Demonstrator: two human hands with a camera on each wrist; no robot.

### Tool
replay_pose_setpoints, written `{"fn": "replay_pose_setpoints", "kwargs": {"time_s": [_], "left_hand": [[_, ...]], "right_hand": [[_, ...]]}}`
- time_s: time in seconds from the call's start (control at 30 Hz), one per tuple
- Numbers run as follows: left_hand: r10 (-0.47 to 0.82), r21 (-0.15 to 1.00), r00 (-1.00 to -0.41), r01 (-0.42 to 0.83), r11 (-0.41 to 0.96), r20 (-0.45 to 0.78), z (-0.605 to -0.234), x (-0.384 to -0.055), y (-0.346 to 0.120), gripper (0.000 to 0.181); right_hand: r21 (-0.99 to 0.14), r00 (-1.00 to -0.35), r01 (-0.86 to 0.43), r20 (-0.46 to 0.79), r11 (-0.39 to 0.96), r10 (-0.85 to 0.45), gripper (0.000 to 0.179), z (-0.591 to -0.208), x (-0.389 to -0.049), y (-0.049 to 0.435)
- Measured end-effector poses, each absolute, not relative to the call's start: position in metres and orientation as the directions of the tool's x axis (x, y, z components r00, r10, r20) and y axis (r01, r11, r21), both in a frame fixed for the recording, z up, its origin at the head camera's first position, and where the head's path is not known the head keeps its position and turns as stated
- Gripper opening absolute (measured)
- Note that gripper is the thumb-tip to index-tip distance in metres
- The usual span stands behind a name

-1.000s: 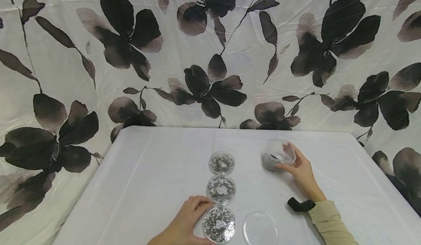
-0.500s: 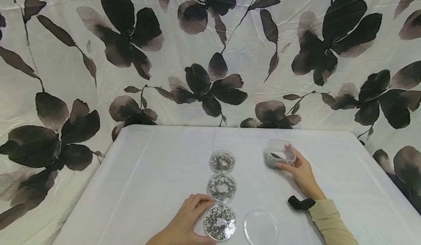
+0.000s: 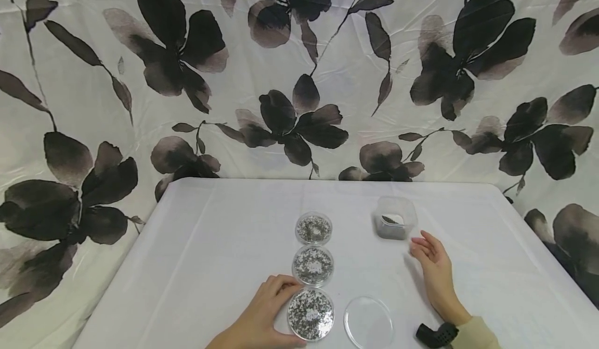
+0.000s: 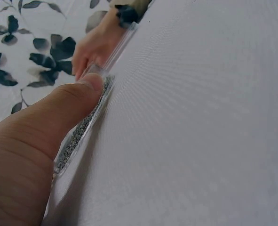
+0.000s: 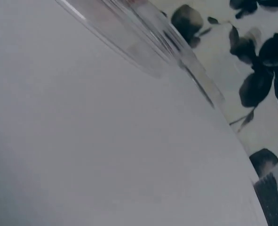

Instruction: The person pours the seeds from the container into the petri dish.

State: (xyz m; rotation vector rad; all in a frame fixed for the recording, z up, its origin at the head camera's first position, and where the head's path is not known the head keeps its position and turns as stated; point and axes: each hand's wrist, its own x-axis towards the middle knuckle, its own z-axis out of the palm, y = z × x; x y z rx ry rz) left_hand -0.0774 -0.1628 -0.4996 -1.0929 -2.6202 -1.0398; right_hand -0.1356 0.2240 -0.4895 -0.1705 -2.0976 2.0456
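Three round clear petri dishes of dark speckled grains stand in a column: a far dish, a middle dish and a near dish. My left hand holds the near dish at its left side. In the left wrist view the thumb presses on the edge of that dish, and the grains show through its side. My right hand holds nothing, fingers loosely bent, just in front of a translucent plastic tub with dark grains inside.
A clear round lid lies flat right of the near dish; the right wrist view shows clear plastic edges. Beneath everything is a white-covered table, with a flower-printed cloth behind. A black wrist device sits at the right sleeve.
My right hand has let go of the tub and drawn back toward me. The tub, tilted a second ago, now stands level. My left hand keeps its hold on the near dish.
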Motion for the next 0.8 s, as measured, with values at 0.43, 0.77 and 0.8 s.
{"fn": "replay_pose_setpoints", "kwargs": {"time_s": [0.43, 0.77, 0.8], "left_hand": [[0.586, 0.543, -0.724, 0.676, 0.497, 0.364, -0.499, -0.077, -0.164, 0.087], [0.587, 0.536, -0.718, 0.684, 0.494, 0.374, -0.501, -0.078, -0.163, 0.084], [0.587, 0.527, -0.712, 0.691, 0.494, 0.384, -0.501, -0.078, -0.163, 0.084]], "right_hand": [[-0.952, -0.926, -0.276, 0.227, 0.132, -0.3, 0.025, -0.497, -0.085, 0.203], [-0.743, -0.72, -0.594, 0.319, 0.309, -0.616, 0.076, -0.5, -0.074, 0.202], [-0.699, -0.691, -0.636, 0.328, 0.327, -0.644, 0.084, -0.5, -0.075, 0.202]]}}
